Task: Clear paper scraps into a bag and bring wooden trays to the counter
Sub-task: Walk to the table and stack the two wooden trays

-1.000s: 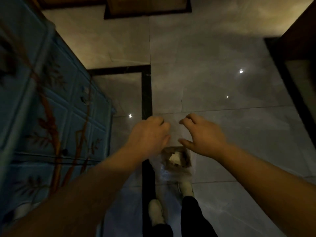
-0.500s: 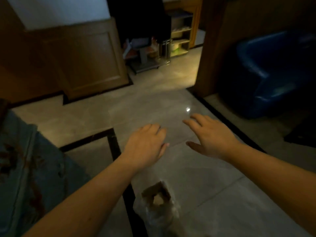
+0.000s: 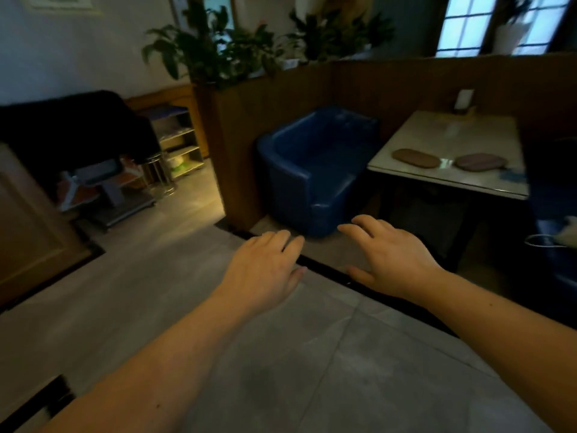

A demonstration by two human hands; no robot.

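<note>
While both hands, left (image 3: 265, 270) and right (image 3: 395, 257), hover spread and empty, two wooden trays (image 3: 415, 158) lie on the table (image 3: 452, 182).

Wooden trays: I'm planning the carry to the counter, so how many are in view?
2. Both lie flat on the table near its front edge: left tray, right tray. Others may be hidden.

Your one head camera looks forward and down from standing height, across the tiled floor (image 3: 249, 354) toward a blue armchair (image 3: 312, 170) and table (image 3: 449, 182) farther off.
</note>
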